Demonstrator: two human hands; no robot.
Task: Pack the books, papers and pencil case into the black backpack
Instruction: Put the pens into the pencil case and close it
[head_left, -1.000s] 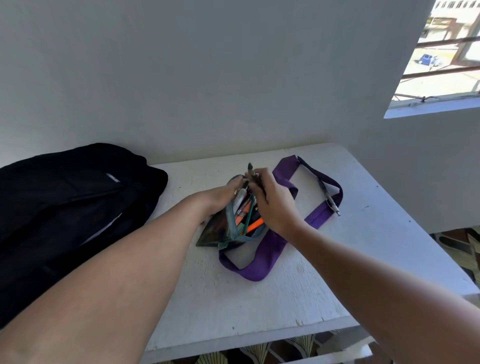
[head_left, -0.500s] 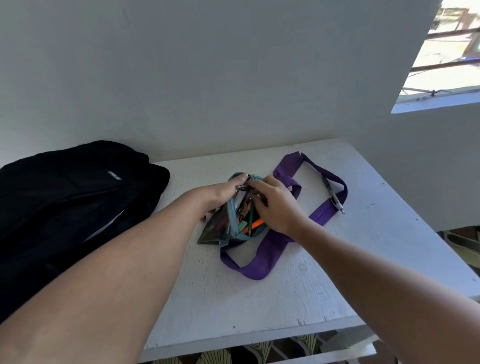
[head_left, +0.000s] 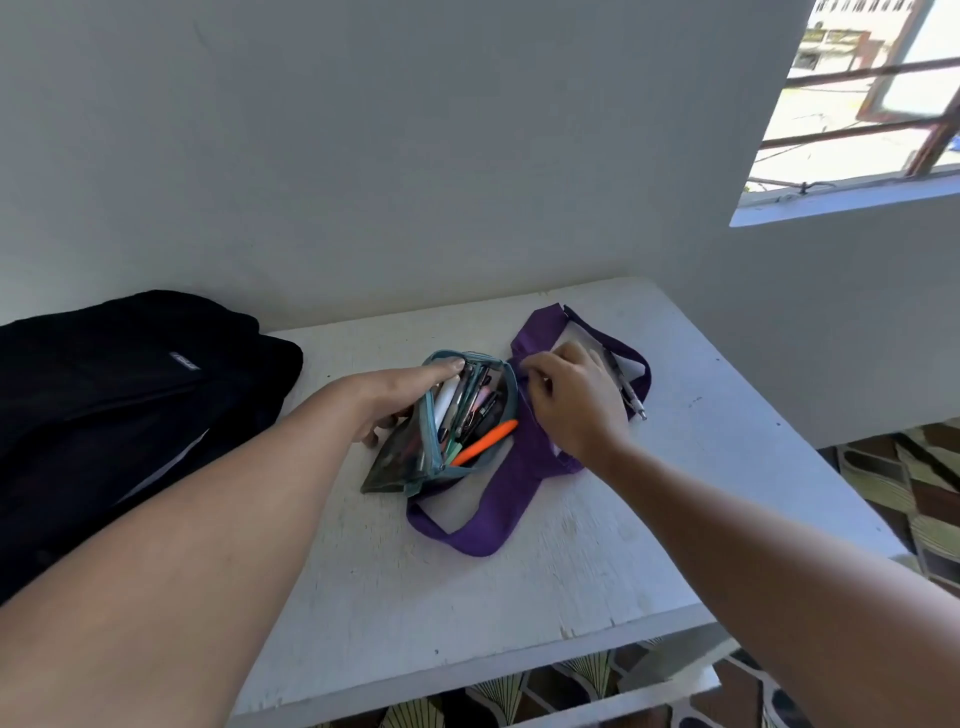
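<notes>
A teal pencil case (head_left: 470, 460) lies unzipped at the middle of the white table (head_left: 519, 597), with several pens and an orange marker showing inside. My left hand (head_left: 400, 395) grips its left side, fingers on the top rim, holding it open. Just right of the case, my right hand (head_left: 571, 400) hovers over a purple strap (head_left: 493, 525), fingers loosely curled, with nothing seen in them. A loose pen (head_left: 631, 397) lies on the strap just beyond that hand. The black backpack (head_left: 119, 405) lies at the table's left end, its opening facing me.
A white wall stands directly behind the table. A barred window (head_left: 857, 114) is at the upper right. The table's right and front edges drop to a patterned floor (head_left: 909, 493).
My right hand has come out of the pencil case and shifted right over the purple strap. The pens it was pushing in now lie inside the case. My left hand still holds the case.
</notes>
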